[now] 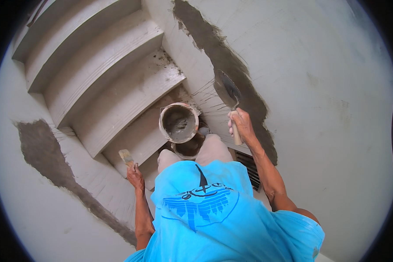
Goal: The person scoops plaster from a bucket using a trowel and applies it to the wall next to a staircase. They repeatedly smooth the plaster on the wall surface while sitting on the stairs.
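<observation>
My right hand [243, 124] is closed round the wooden handle of a pointing trowel [230, 91]. Its metal blade lies against or just in front of a strip of dark wet mortar [254, 105] on the right wall; I cannot tell whether it touches. On the left, my left hand [136, 176] grips a flat brush [126, 156] with its pale end pointing away from me, over the steps. Between my hands, in front of my knees, stands a bucket [162, 124] holding grey wet mortar [179, 124].
Stairs [113, 94] with curved edges climb toward the far left. Another dark mortar patch [46, 150] runs down the left wall [35, 205]. Below the bucket sits a second dark container [188, 149], partly hidden. A slatted grate [248, 168] lies beside my right leg.
</observation>
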`<state>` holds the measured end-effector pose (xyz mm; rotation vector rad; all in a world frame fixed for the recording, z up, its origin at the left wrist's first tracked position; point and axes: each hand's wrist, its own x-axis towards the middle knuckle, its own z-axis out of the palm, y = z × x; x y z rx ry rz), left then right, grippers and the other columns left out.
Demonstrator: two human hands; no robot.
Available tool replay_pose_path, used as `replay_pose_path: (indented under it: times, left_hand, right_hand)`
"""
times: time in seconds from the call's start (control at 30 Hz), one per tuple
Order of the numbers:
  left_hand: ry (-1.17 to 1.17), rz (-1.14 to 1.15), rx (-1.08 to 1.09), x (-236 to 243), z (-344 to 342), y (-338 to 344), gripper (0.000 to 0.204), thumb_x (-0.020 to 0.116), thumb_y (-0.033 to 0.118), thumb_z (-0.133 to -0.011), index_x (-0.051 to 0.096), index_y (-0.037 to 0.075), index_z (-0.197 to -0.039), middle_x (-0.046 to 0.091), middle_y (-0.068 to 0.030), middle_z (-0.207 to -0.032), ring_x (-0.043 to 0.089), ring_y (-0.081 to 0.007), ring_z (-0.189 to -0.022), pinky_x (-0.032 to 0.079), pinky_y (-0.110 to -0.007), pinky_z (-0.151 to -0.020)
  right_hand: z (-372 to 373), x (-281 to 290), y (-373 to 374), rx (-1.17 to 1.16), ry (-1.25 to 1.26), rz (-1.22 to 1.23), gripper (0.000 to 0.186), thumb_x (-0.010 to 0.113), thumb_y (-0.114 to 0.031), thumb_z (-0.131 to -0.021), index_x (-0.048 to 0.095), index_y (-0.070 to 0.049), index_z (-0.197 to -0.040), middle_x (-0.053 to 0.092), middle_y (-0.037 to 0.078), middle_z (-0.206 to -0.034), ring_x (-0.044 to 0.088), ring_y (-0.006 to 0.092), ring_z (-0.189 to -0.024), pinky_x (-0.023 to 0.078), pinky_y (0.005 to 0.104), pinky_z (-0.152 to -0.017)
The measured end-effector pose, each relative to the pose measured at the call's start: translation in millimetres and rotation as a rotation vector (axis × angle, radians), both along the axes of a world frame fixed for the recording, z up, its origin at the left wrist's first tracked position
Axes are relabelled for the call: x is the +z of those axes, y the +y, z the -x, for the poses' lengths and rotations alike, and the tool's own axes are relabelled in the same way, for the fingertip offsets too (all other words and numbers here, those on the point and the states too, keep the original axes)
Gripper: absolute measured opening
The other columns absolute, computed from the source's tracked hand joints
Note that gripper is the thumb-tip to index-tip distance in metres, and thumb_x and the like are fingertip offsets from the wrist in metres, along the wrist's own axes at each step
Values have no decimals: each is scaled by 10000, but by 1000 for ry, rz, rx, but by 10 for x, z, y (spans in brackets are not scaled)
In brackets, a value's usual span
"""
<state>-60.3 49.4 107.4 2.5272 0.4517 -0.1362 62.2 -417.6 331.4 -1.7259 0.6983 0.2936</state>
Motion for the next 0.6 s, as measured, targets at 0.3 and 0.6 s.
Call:
replay_pose_path:
  times: [0.3, 0.6]
  left_hand:
    - [-26, -22, -38, 50, -135, 143, 190, 634, 185, -942, 744, 36, -984, 640, -234, -906, 631, -409, -844, 492, -478, -757]
    - [-37, -72, -40, 49, -147, 148, 188, 637, 203, -943, 750, 55, -972, 646, -253, -922, 628, -426, -844, 495, -487, -765]
  right_hand:
    - [-202, -22, -185, -65, -58, 6, 230, 565, -254, -906, 530, -27, -896, 585, 86, -679, 582, 159, -487, 472, 320, -399]
    - [179, 77, -175, -167, -83, 27, 277, 546, -305, -920, 549, -35, -984, 557, 54, -701, 555, 137, -502, 466, 300, -418]
